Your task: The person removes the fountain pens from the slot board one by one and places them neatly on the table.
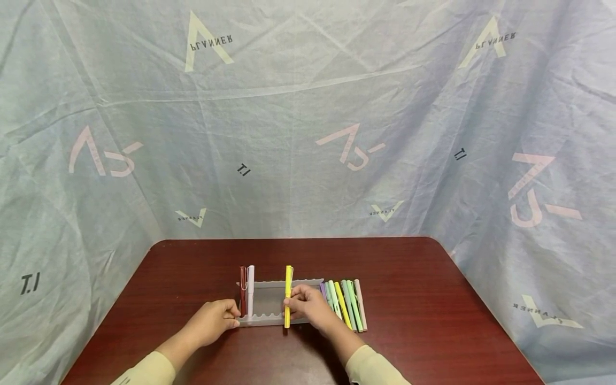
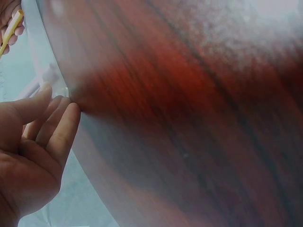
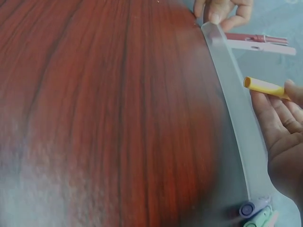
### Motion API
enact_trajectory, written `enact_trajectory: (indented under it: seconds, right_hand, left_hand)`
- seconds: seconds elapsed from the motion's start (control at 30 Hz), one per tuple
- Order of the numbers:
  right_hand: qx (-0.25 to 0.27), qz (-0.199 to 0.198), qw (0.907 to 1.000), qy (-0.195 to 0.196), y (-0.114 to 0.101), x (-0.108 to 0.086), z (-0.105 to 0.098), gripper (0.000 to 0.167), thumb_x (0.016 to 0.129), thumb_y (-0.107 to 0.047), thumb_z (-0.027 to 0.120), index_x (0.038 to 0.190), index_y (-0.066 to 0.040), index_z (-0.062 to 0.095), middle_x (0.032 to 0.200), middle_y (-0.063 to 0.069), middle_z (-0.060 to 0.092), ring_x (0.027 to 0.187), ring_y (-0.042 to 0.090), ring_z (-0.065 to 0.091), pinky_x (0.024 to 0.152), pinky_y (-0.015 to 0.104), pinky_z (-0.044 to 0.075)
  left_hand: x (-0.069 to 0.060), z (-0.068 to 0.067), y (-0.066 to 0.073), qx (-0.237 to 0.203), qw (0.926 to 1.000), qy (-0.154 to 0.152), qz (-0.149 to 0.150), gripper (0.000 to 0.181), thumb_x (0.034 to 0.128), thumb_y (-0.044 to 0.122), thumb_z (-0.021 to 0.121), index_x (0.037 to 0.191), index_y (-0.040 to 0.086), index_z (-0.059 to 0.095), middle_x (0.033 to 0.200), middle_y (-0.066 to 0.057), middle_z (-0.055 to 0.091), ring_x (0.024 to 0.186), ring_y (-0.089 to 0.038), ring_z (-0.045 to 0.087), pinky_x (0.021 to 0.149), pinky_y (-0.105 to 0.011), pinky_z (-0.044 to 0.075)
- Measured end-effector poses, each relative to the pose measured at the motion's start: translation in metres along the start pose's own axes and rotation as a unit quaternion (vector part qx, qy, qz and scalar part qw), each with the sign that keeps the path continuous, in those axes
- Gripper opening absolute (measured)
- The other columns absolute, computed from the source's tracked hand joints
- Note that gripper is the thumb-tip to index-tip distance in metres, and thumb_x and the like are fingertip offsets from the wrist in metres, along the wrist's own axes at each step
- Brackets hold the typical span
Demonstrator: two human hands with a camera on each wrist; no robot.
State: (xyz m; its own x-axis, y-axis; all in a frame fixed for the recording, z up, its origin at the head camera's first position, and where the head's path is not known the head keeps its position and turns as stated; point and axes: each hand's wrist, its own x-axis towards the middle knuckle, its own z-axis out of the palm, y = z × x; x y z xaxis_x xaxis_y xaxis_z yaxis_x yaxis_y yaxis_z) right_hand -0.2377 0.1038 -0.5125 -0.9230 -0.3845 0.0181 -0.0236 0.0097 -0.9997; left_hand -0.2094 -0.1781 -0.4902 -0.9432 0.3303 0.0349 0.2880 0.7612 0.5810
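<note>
A translucent pen tray (image 1: 264, 321) with notched edges lies on the table. My left hand (image 1: 212, 322) holds its left front corner between thumb and fingers. Inside the tray's left end, a dark red pen (image 1: 243, 294) and a white pen (image 1: 251, 294) lie side by side, clips showing. Between thumb and fingers, my right hand (image 1: 310, 307) pinches a yellow pen (image 1: 287, 289) over the tray's middle. The pen points lengthwise away from me, parallel to the two in the tray. In the right wrist view, the yellow pen's near end (image 3: 258, 85) sticks out beyond the fingers.
Several capped pens lie in a row at the tray's right end, among them a second yellow pen (image 1: 343, 305), a green pen (image 1: 353, 305) and a pink pen (image 1: 360, 305). The dark red-brown table (image 1: 433, 321) is backed by grey printed cloth (image 1: 289, 203).
</note>
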Motion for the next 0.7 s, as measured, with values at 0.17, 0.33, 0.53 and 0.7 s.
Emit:
enact_trajectory:
  seconds: [0.17,0.33,0.53,0.7]
  right_hand:
    - [-0.002,0.003,1.0000,0.004,0.001,-0.003,-0.008,0.024,0.094,-0.012,0.066,0.103,0.007,0.053,0.102,0.035,0.065,0.085,0.040,0.070,0.072,0.042,0.058]
    - [-0.009,0.006,0.9999,0.013,0.003,-0.006,-0.017,0.025,0.094,-0.013,0.066,0.103,0.006,0.052,0.101,0.033,0.066,0.081,0.033,0.072,0.072,0.042,0.058]
    - [-0.012,0.008,0.9998,0.017,0.000,-0.012,-0.029,0.027,0.094,-0.013,0.066,0.104,0.007,0.051,0.103,0.034,0.064,0.088,0.044,0.069,0.072,0.042,0.058]
    - [-0.020,0.012,0.9995,0.019,0.000,-0.017,-0.042,0.028,0.094,-0.014,0.066,0.106,0.007,0.052,0.104,0.035,0.064,0.087,0.038,0.070,0.073,0.040,0.058]
  left_hand:
    - [0.000,0.000,0.000,-0.001,1.0000,0.004,0.002,0.013,0.0825,0.012,0.077,0.084,0.016,0.064,0.073,0.010,0.067,0.063,-0.004,0.052,0.060,-0.023,0.042]
    - [0.000,0.002,0.000,0.000,1.0000,0.005,0.002,0.013,0.0827,0.013,0.076,0.084,0.016,0.064,0.072,0.010,0.066,0.062,-0.003,0.051,0.059,-0.022,0.041]
    - [-0.001,0.001,0.000,-0.001,1.0000,0.006,0.001,0.013,0.0826,0.012,0.076,0.084,0.016,0.064,0.073,0.010,0.067,0.063,-0.004,0.052,0.059,-0.023,0.042]
    - [-0.001,0.001,0.000,-0.004,1.0000,0.007,0.000,0.013,0.0828,0.013,0.076,0.084,0.016,0.064,0.073,0.010,0.067,0.063,-0.004,0.052,0.059,-0.023,0.042]
